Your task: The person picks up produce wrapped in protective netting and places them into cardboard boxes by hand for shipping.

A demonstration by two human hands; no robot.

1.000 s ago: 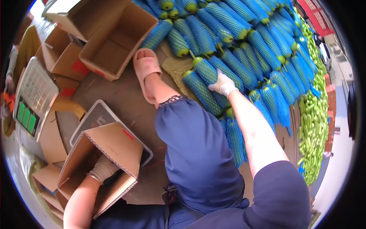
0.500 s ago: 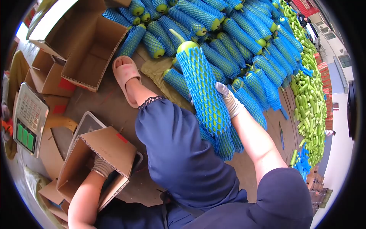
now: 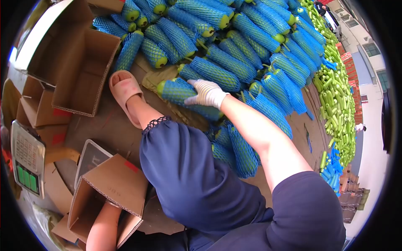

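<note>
My right hand (image 3: pixel 206 93), in a striped knit glove, grips a long green gourd (image 3: pixel 173 90) in a blue net sleeve. Its thumb and fingers lie on either side of the gourd, which rests sideways at the near edge of the netted pile (image 3: pixel 226 54). Over on the left, my left forearm (image 3: pixel 104 228) reaches into an open cardboard box (image 3: pixel 115 180) that is tipped towards me. Only a bit of glove cuff shows there; the fingers and whatever they touch are hidden by the box wall.
A digital scale (image 3: pixel 28 159) with a green display stands at far left. Larger open cartons (image 3: pixel 86 71) lie behind it. Beneath the tilted box is a grey tray (image 3: pixel 90 157). Loose green gourds (image 3: pixel 335 100) are heaped along the right. My sandalled foot (image 3: pixel 125 94) is beside the pile.
The upright netted gourd has left my right hand, which moved left and took hold of a gourd lying at the pile's edge. My left hand has gone deeper into the box.
</note>
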